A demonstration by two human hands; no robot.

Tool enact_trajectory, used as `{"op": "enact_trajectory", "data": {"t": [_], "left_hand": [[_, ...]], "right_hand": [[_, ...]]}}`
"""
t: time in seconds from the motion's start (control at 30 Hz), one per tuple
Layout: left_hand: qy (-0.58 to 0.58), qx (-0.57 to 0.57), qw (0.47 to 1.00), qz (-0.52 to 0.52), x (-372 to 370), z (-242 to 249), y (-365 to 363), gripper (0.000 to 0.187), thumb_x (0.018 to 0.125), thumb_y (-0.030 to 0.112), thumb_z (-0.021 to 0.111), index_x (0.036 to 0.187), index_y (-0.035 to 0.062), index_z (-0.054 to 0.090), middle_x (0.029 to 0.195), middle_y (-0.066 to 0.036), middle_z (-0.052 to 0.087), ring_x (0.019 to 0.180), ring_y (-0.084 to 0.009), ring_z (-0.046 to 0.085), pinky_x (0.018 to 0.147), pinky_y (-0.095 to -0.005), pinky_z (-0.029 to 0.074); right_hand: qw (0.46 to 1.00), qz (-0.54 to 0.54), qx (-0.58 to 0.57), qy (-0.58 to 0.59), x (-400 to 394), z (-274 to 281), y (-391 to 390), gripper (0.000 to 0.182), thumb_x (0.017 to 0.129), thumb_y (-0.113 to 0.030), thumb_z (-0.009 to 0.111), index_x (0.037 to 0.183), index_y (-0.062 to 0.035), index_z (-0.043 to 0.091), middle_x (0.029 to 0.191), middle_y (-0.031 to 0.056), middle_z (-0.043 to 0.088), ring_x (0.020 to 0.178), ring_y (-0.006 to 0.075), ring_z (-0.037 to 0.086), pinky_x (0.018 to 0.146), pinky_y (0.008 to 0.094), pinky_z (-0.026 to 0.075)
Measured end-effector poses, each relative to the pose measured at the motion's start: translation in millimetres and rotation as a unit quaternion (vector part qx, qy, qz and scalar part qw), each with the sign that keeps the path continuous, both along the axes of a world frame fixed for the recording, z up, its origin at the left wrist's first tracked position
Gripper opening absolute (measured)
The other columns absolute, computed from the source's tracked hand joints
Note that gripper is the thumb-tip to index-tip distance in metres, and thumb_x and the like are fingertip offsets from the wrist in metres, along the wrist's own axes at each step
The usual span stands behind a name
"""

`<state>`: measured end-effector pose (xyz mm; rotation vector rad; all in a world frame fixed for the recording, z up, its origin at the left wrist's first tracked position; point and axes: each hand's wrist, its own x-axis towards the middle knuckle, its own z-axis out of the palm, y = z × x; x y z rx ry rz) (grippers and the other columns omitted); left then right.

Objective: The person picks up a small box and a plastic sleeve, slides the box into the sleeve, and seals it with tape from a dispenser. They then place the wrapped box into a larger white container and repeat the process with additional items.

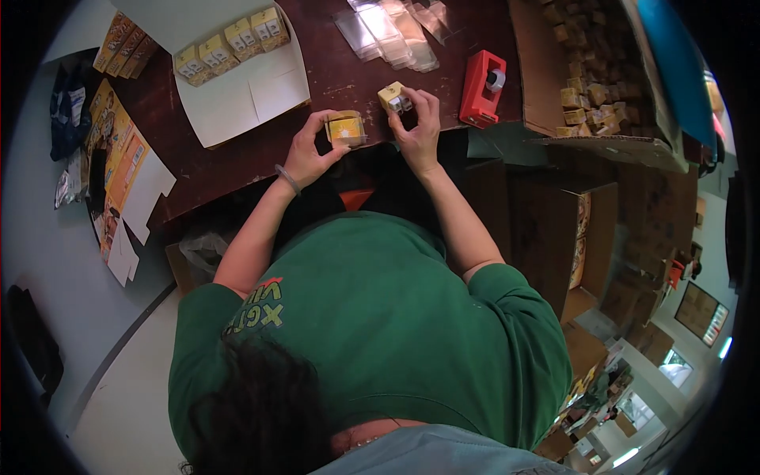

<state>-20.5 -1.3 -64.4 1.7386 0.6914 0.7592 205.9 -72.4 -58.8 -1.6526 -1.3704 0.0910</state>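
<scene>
Near the front edge of the dark red table (237, 162), my left hand (310, 150) holds a small yellow box in a clear sleeve (345, 130) between thumb and fingers. To its right, my right hand (419, 133) pinches another small yellow box (392, 97), tilted a little, with its white printed side toward the fingers. The two boxes are apart. Behind them lie several flat clear plastic sleeves (392, 36). A white open carton (277, 87) at the left back holds a row of small yellow boxes (226, 51).
A red tape dispenser (481, 91) stands right of my right hand. Beyond it is a large cardboard box (546, 103) with many small yellow boxes (598, 103). Orange printed card (123, 166) hangs over the table's left edge. More cartons (598, 237) stand at the lower right.
</scene>
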Motion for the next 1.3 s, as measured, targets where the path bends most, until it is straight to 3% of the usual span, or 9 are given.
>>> {"op": "enact_trajectory", "data": {"t": [0.23, 0.33, 0.43, 0.57, 0.67, 0.83, 1.03, 1.17, 1.3], "left_hand": [[-0.007, -0.027, 1.000, -0.014, 2, 1, 2, 0.057, 0.076, 0.009, 0.078, 0.125, 0.0031, 0.050, 0.120, -0.012, 0.062, 0.116, -0.0212, 0.061, 0.102, -0.0342, 0.046], [-0.008, -0.021, 0.999, -0.039, 9, -4, 9, 0.060, 0.078, 0.010, 0.079, 0.130, 0.0031, 0.049, 0.125, -0.009, 0.060, 0.116, -0.0175, 0.058, 0.100, -0.0318, 0.046], [0.012, 0.021, 0.999, -0.033, 19, -2, 15, 0.059, 0.078, 0.011, 0.080, 0.129, 0.0033, 0.050, 0.125, -0.009, 0.060, 0.116, -0.0177, 0.058, 0.100, -0.0326, 0.046], [0.008, 0.033, 0.999, -0.017, 26, -2, 16, 0.059, 0.077, 0.015, 0.082, 0.126, 0.0040, 0.051, 0.116, -0.013, 0.065, 0.114, -0.0248, 0.063, 0.100, -0.0354, 0.047], [0.009, 0.012, 1.000, -0.026, 25, -11, 19, 0.059, 0.077, 0.018, 0.082, 0.127, 0.0059, 0.051, 0.115, -0.013, 0.065, 0.111, -0.0255, 0.064, 0.096, -0.0363, 0.049], [0.014, 0.043, 0.999, -0.019, 26, -6, 17, 0.060, 0.076, 0.018, 0.082, 0.127, 0.0046, 0.052, 0.118, -0.014, 0.065, 0.112, -0.0266, 0.064, 0.097, -0.0360, 0.049], [0.016, 0.051, 0.998, -0.039, 35, 3, 15, 0.060, 0.076, 0.018, 0.082, 0.127, 0.0049, 0.053, 0.120, -0.014, 0.064, 0.113, -0.0286, 0.063, 0.097, -0.0366, 0.049], [0.025, 0.018, 0.999, -0.023, 38, 2, 9, 0.060, 0.075, 0.016, 0.082, 0.127, 0.0061, 0.053, 0.120, -0.014, 0.064, 0.113, -0.0295, 0.063, 0.097, -0.0371, 0.049], [0.027, 0.026, 0.999, -0.010, 39, 3, 11, 0.059, 0.075, 0.015, 0.082, 0.126, 0.0061, 0.053, 0.120, -0.014, 0.064, 0.114, -0.0295, 0.063, 0.097, -0.0374, 0.049]], "right_hand": [[0.992, 0.048, -0.005, -0.117, 5, 31, -10, 0.068, 0.074, -0.018, 0.082, 0.135, -0.0072, 0.052, 0.129, 0.0157, 0.051, 0.115, 0.0365, 0.053, 0.098, 0.0389, 0.045], [0.954, 0.246, -0.082, -0.148, 38, 24, 16, 0.064, 0.079, -0.017, 0.079, 0.136, -0.0080, 0.053, 0.135, 0.0148, 0.053, 0.125, 0.0347, 0.050, 0.104, 0.0399, 0.043], [0.968, 0.224, -0.102, 0.039, 46, 52, 39, 0.052, 0.082, -0.018, 0.078, 0.128, -0.0047, 0.060, 0.121, 0.0142, 0.063, 0.108, 0.0282, 0.063, 0.095, 0.0353, 0.050], [0.887, 0.299, -0.149, 0.320, 14, 113, 48, 0.047, 0.086, -0.022, 0.078, 0.125, -0.0007, 0.063, 0.106, 0.0067, 0.067, 0.097, 0.0129, 0.064, 0.087, 0.0267, 0.051], [0.878, 0.338, -0.222, 0.256, -11, 91, 42, 0.048, 0.085, -0.018, 0.078, 0.128, -0.0050, 0.061, 0.109, 0.0031, 0.065, 0.099, 0.0086, 0.060, 0.085, 0.0247, 0.051], [0.928, 0.343, -0.145, 0.016, 9, 102, 30, 0.053, 0.078, -0.032, 0.079, 0.120, -0.0064, 0.061, 0.113, 0.0108, 0.065, 0.103, 0.0336, 0.059, 0.095, 0.0405, 0.045], [0.933, 0.285, -0.127, -0.177, 10, 113, 25, 0.054, 0.075, -0.032, 0.080, 0.120, -0.0078, 0.061, 0.111, 0.0094, 0.064, 0.106, 0.0295, 0.058, 0.096, 0.0393, 0.042], [0.946, 0.282, -0.106, -0.124, 7, 80, 30, 0.055, 0.079, -0.031, 0.078, 0.125, -0.0074, 0.060, 0.117, 0.0101, 0.060, 0.115, 0.0279, 0.053, 0.101, 0.0414, 0.039], [0.927, 0.247, -0.143, 0.243, 14, 69, 20, 0.041, 0.094, -0.025, 0.064, 0.129, -0.0038, 0.061, 0.128, 0.0122, 0.054, 0.115, 0.0237, 0.056, 0.102, 0.0357, 0.043]]}}
